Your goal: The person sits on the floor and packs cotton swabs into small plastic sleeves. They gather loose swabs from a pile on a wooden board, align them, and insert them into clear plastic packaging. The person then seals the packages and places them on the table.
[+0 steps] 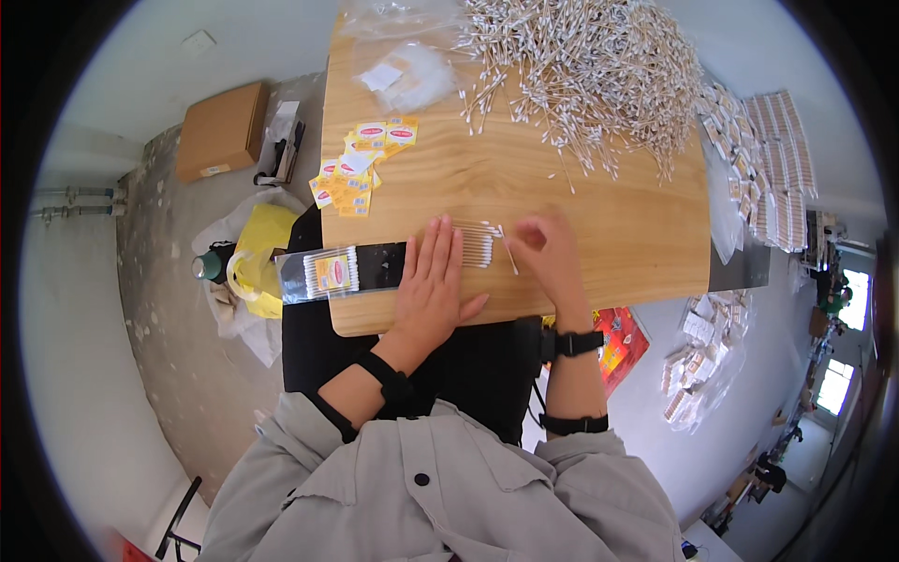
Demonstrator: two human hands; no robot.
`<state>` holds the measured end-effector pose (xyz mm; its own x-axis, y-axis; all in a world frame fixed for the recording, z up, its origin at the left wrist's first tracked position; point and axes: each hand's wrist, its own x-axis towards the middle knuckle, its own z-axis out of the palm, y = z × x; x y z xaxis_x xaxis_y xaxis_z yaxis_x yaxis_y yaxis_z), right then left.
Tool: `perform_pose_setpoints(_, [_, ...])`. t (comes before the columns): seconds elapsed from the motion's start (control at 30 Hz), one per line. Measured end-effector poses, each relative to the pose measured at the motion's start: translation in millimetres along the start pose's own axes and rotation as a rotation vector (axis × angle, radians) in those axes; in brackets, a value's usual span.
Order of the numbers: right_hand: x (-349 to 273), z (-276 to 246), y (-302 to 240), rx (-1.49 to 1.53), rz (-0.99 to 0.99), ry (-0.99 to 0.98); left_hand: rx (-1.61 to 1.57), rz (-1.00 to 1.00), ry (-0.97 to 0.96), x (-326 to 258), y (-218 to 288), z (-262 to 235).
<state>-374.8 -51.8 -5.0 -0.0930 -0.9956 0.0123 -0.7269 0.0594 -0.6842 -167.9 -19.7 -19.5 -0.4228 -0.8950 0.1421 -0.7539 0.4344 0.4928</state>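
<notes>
My left hand (433, 281) lies flat, fingers together, on a small row of cotton swabs (478, 245) lined up on the wooden table (618, 225). My right hand (548, 253) rests beside it to the right, fingers curled, pinching a single swab (508, 251) at the row's right end. A filled clear packet of swabs with a yellow label (330, 273) lies on a dark strip (384, 267) at the table's left front edge. A large loose heap of swabs (590, 70) covers the far side of the table.
Yellow-and-red paper labels (361, 164) are scattered at the table's left. Clear plastic bags (407, 75) lie at the far left. Stacked finished packets (773, 164) sit at the right. On the floor: a cardboard box (220, 131), a yellow bag (262, 253), a bag of packets (698, 361).
</notes>
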Motion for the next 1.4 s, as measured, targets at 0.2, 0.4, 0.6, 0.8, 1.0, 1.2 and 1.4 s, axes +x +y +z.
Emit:
perform_pose_setpoints(0.2, [-22,8,16,0.062,0.218,0.183,0.008,-0.011,-0.021,0,2,-2])
perform_pose_setpoints(0.4, [34,27,-9,0.008,-0.028,0.01,0.013,-0.002,0.014,0,0,1])
perform_pose_setpoints(0.6, [23,30,5,0.372,0.006,0.107,0.026,-0.096,0.008,4,4,-13])
perform_pose_setpoints(0.8, [-4,58,-9,0.773,0.095,0.356,-0.02,-0.107,0.005,21,-7,-8])
perform_pose_setpoints(1.0, [-2,88,-25,0.916,0.054,0.306,-0.035,-0.056,0.014,10,-5,4])
perform_pose_setpoints(1.2, [-6,80,-28,1.069,0.135,0.261,0.104,-0.063,0.032,19,-12,-10])
perform_pose_setpoints(1.4, [-11,90,-32,1.092,0.084,0.215,0.185,0.005,0.02,9,-20,4])
